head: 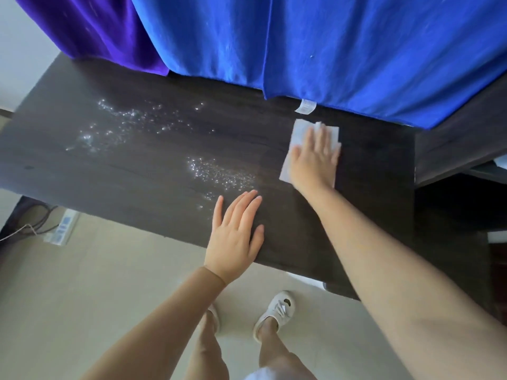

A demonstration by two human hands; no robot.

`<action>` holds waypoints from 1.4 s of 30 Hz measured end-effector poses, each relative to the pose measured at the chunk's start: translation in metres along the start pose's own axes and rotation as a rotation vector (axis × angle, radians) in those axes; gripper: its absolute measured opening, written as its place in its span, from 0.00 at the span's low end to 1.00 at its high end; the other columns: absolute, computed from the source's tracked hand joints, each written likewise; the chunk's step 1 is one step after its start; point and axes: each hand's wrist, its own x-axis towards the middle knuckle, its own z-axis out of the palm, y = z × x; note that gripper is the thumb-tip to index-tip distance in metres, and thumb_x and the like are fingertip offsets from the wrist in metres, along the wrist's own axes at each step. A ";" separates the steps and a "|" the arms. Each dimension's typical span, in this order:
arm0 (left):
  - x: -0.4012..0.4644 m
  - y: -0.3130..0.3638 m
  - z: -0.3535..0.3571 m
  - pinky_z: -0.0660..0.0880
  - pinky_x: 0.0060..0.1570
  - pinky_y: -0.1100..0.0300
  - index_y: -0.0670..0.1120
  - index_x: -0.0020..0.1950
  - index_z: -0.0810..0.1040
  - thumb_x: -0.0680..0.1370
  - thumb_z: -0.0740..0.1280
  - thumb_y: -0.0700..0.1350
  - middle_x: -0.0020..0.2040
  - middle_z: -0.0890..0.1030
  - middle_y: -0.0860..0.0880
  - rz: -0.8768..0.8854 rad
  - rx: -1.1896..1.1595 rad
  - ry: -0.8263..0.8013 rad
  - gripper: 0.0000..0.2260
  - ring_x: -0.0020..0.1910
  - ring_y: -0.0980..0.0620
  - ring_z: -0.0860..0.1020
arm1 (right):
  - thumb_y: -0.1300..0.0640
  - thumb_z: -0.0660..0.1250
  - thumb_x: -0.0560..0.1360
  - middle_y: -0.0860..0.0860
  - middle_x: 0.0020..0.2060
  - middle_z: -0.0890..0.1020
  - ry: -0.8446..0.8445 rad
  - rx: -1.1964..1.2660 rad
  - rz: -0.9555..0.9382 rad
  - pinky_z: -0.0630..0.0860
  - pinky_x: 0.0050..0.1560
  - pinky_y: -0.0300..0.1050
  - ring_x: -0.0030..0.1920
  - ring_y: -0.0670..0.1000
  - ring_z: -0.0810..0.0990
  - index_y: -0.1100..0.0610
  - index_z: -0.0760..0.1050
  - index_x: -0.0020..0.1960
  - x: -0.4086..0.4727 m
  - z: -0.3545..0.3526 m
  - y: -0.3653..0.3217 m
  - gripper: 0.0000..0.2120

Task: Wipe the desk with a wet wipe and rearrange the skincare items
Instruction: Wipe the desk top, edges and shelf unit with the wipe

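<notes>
The right hand (312, 157) pressed flat fingers on the wet wipe (297, 133); the left hand (233, 237) lay flat, holding nothing. The blue towel (329, 50) just past the fingertips might get wet.

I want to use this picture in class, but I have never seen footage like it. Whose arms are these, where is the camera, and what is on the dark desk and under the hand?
There is no machine here. The camera sits on a person's head and looks forward and down, so you see their own two bare arms and, lower down, their feet in pale slippers on the floor. The right hand lies flat on a white wet wipe, pressing it onto the dark wooden desk near the far right. The left hand rests flat and empty by the near edge. Glistening wet patches show left of the wipe. A blue cloth and a purple cloth hang behind the desk. No skincare items are in view.
</notes>
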 end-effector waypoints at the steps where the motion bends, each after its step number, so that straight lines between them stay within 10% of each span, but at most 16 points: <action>1: -0.001 -0.008 -0.007 0.51 0.71 0.45 0.43 0.67 0.66 0.77 0.55 0.46 0.67 0.73 0.44 0.013 -0.034 -0.003 0.19 0.67 0.50 0.66 | 0.52 0.48 0.80 0.55 0.77 0.48 -0.050 -0.008 -0.151 0.41 0.74 0.57 0.76 0.53 0.46 0.57 0.49 0.76 -0.012 0.007 -0.029 0.26; 5: -0.001 -0.075 -0.045 0.49 0.71 0.47 0.42 0.67 0.66 0.77 0.53 0.46 0.66 0.73 0.43 -0.008 -0.008 -0.007 0.19 0.66 0.49 0.65 | 0.50 0.47 0.81 0.51 0.77 0.49 -0.228 -0.036 -0.573 0.39 0.74 0.51 0.76 0.49 0.46 0.52 0.48 0.76 -0.050 0.009 -0.058 0.24; 10: 0.015 -0.164 -0.076 0.53 0.70 0.42 0.39 0.67 0.68 0.77 0.51 0.49 0.67 0.72 0.41 -0.089 0.127 -0.075 0.22 0.67 0.44 0.67 | 0.48 0.43 0.75 0.58 0.75 0.59 0.048 -0.042 0.186 0.51 0.73 0.62 0.75 0.58 0.57 0.57 0.58 0.74 -0.093 -0.008 0.058 0.29; 14: 0.017 -0.175 -0.075 0.54 0.70 0.41 0.39 0.67 0.68 0.77 0.51 0.50 0.67 0.71 0.41 -0.075 0.103 -0.074 0.23 0.67 0.42 0.68 | 0.47 0.40 0.74 0.63 0.74 0.58 0.144 0.004 0.538 0.53 0.71 0.67 0.74 0.61 0.56 0.63 0.57 0.73 -0.149 0.001 0.022 0.32; 20: 0.014 -0.179 -0.076 0.52 0.71 0.43 0.39 0.67 0.67 0.77 0.50 0.50 0.67 0.71 0.41 -0.108 0.021 -0.010 0.23 0.68 0.42 0.67 | 0.50 0.52 0.75 0.59 0.67 0.72 0.087 -0.017 -0.226 0.53 0.69 0.56 0.69 0.58 0.70 0.58 0.70 0.67 -0.161 0.054 -0.160 0.24; 24: 0.013 -0.179 -0.075 0.52 0.71 0.43 0.39 0.67 0.67 0.77 0.50 0.50 0.67 0.71 0.41 -0.093 0.031 -0.020 0.23 0.67 0.42 0.68 | 0.52 0.52 0.77 0.55 0.70 0.69 -0.010 -0.082 -0.602 0.58 0.67 0.57 0.70 0.56 0.66 0.54 0.68 0.68 -0.150 0.039 -0.125 0.21; 29: 0.014 -0.179 -0.074 0.54 0.70 0.42 0.40 0.66 0.68 0.77 0.50 0.50 0.66 0.73 0.42 -0.083 0.047 -0.019 0.23 0.66 0.42 0.69 | 0.51 0.47 0.75 0.60 0.69 0.67 0.095 -0.111 0.174 0.68 0.60 0.64 0.67 0.63 0.66 0.60 0.66 0.68 -0.152 0.003 0.039 0.25; 33: 0.014 -0.178 -0.074 0.55 0.70 0.42 0.40 0.67 0.67 0.77 0.51 0.49 0.65 0.73 0.42 -0.097 0.026 0.003 0.22 0.66 0.43 0.70 | 0.49 0.44 0.73 0.64 0.72 0.60 0.136 -0.009 0.636 0.57 0.68 0.66 0.72 0.64 0.59 0.64 0.59 0.71 -0.137 -0.004 0.018 0.31; 38: 0.013 -0.179 -0.074 0.54 0.70 0.43 0.39 0.68 0.65 0.77 0.51 0.49 0.66 0.73 0.43 -0.108 0.002 0.023 0.23 0.66 0.44 0.69 | 0.46 0.40 0.76 0.58 0.75 0.56 -0.019 -0.006 -0.093 0.42 0.72 0.58 0.76 0.57 0.52 0.56 0.56 0.74 -0.124 0.046 -0.142 0.30; 42: 0.013 -0.180 -0.073 0.53 0.70 0.44 0.39 0.69 0.65 0.76 0.52 0.49 0.66 0.73 0.43 -0.115 -0.024 0.030 0.24 0.67 0.46 0.68 | 0.48 0.49 0.78 0.55 0.71 0.67 -0.075 -0.044 -0.563 0.55 0.70 0.56 0.73 0.54 0.63 0.54 0.65 0.71 -0.153 0.055 -0.177 0.24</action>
